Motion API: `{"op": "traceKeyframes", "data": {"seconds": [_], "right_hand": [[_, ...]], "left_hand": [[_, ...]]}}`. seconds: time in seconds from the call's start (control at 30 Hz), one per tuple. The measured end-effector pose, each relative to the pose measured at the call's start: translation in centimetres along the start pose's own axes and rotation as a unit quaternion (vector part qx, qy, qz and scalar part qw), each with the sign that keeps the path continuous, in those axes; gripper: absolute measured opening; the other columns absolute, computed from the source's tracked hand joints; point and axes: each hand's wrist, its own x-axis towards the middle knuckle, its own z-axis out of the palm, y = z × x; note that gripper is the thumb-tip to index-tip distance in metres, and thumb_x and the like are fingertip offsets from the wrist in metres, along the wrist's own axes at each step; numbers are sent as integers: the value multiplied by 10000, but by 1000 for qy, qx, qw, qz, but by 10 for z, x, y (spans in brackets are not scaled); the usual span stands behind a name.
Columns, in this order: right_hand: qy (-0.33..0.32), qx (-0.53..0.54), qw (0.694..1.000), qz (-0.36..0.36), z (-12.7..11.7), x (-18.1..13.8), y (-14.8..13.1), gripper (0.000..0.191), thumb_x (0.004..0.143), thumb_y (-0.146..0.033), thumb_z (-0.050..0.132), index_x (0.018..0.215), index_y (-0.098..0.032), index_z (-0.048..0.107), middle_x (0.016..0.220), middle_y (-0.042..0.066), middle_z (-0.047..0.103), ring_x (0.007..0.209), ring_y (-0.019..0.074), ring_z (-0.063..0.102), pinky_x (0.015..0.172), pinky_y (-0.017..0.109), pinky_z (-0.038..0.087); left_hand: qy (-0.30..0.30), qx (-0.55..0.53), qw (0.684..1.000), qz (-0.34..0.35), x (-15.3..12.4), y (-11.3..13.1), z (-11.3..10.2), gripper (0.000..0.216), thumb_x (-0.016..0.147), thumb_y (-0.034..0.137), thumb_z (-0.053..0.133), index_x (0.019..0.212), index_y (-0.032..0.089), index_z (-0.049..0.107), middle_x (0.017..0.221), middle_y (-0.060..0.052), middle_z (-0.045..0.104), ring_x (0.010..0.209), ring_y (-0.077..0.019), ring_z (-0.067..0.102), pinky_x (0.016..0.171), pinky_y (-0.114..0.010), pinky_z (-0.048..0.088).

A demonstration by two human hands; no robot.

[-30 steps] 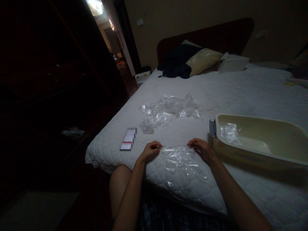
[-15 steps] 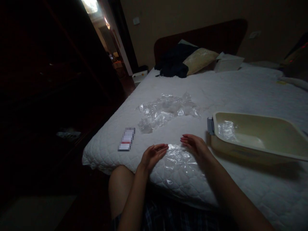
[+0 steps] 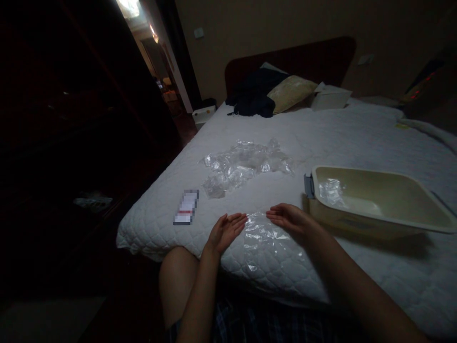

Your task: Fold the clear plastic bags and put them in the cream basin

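Head view, read left to right across a dim bedroom: a small packet (image 3: 185,207) lies on the quilted bed (image 3: 357,143), at about 9 o'clock from the work. Next comes the left hand (image 3: 225,232), open and holding nothing, fingers straight and together, their tips at the left edge of a clear plastic bag (image 3: 266,236). That bag lies spread flat on the quilt near the bed's front edge, just above the person's bare knee (image 3: 174,276). At its 12 o'clock, well apart, sits a pile of crumpled clear bags (image 3: 244,164). The right hand (image 3: 287,218) is likewise open and empty, resting flat on the bag's upper right corner. At 3 o'clock stands a beige plastic basin (image 3: 357,223) with one more crumpled bag (image 3: 330,190) inside it.

Judging from this, the main risk is the film itself. It is slick and thin, so flat palms may drag it over the quilt stitching and bunch it instead of flattening it. The bag also lies close to the mattress edge, so a pull toward 6 o'clock could slide it off. In this low light its clear edges are hard to see.
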Motion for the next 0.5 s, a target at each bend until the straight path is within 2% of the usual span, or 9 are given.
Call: {"op": "traceKeyframes", "data": {"seconds": [0.13, 0.3, 0.4, 0.5], "right_hand": [[9, -47, 998, -29, -18, 1, -1, 108, 754, -247, 509, 659, -199, 530, 783, 116, 623, 771, 171, 623, 672, 275, 531], [23, -71, 996, -51, -28, -5, -6, 73, 724, -237, 545, 683, -176, 551, 764, 116, 628, 715, 165, 619, 600, 257, 532], [35, -86, 992, -89, -35, -14, -7, 99, 717, -264, 569, 696, -167, 568, 701, 83, 620, 589, 131, 585, 513, 232, 504], [34, -136, 981, -131, -43, -20, -3, 150, 675, -300, 629, 660, -159, 579, 578, 34, 577, 463, 99, 512, 395, 207, 424]], "left_hand": [[13, 5, 1000, 12, 0, -1, -1, 376, 773, 365, 484, 996, 73, 564, 1190, -188, 517, 1185, -282, 411, 979, -399, 333], [57, 49, 996, 39, -3, 1, 1, 290, 746, 339, 532, 918, 113, 587, 1137, -151, 559, 1104, -262, 494, 913, -373, 405], [121, 133, 981, 72, -8, 4, 1, 232, 714, 321, 578, 863, 143, 582, 993, -104, 618, 874, -210, 614, 719, -319, 502], [204, 242, 943, 98, -14, 4, -1, 231, 679, 348, 615, 776, 144, 565, 720, -39, 617, 528, -117, 586, 428, -214, 452]]}}
